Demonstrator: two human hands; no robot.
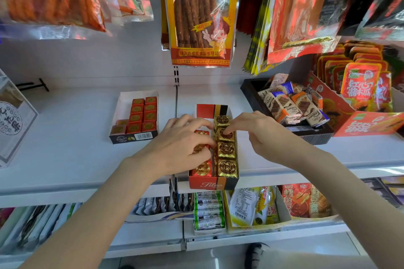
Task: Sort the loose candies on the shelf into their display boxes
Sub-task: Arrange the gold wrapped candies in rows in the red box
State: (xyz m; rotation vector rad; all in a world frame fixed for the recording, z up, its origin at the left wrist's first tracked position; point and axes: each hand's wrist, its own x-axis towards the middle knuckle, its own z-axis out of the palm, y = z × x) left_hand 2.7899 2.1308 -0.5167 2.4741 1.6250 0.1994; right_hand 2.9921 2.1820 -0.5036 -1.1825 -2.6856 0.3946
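Note:
A red, orange and black display box (205,183) stands at the front edge of the white shelf (72,155). Its right row holds several gold foil cubes (226,149); its left row holds red foil cubes (202,169). My left hand (181,145) lies over the left row, fingers curled on a red cube (200,148). My right hand (255,132) reaches in from the right, its fingertips pressing on the second gold cube (225,134) from the back. The back left of the box is hidden by my left hand.
A second open box (122,140) with several red cubes (143,116) sits to the left. A black tray (314,137) of chocolate bars (284,107) and a red carton (360,124) stand at right. Snack bags (200,13) hang overhead. Lower shelves hold packets.

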